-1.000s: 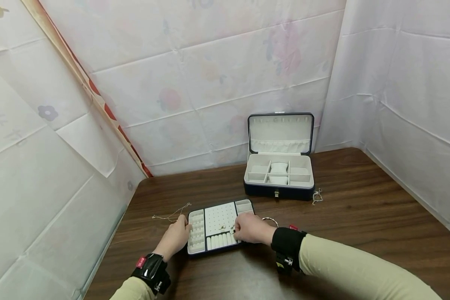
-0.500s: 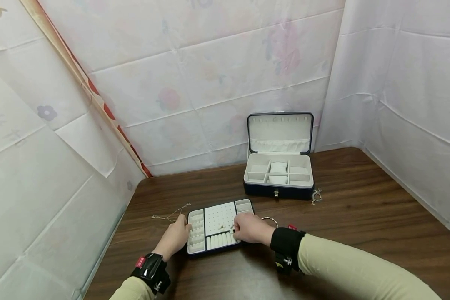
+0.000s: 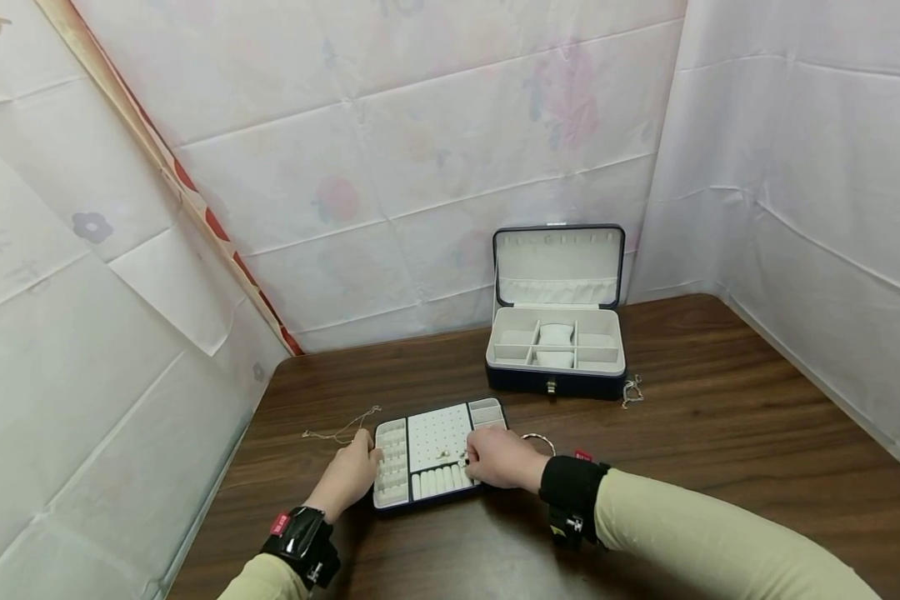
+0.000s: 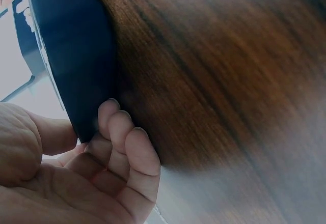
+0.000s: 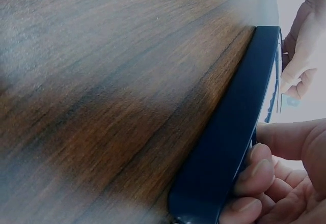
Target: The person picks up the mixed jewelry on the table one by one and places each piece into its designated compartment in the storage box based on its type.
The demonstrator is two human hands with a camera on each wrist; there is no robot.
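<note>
**Dark wood worktop, both hands on the jewellery tray**

Dark brown wood grain fills the worktop [image 3: 720, 433], its near edge cut off by the head view. The open jewellery box [image 3: 557, 354] stands toward the far edge, lid upright; its front clasp is too small to read. The navy insert tray [image 3: 438, 454] lies near the worktop's near-left part. The left hand [image 3: 348, 477] grips the tray's left edge: the left wrist view shows its fingers [image 4: 127, 142] curled against the dark wall, thumb on top, which the head view hides. The right hand [image 3: 498, 458] holds the tray's right side; the right wrist view shows its fingers [image 5: 257, 170] curled under the rim, while the head view shows fingertips at a small shiny piece on the tray, too small to identify. A bangle [image 3: 540, 439] is half hidden behind the right hand. A thin chain [image 3: 341, 429] lies just left of the tray, another small tangle [image 3: 632, 392] by the box's right corner.
</note>
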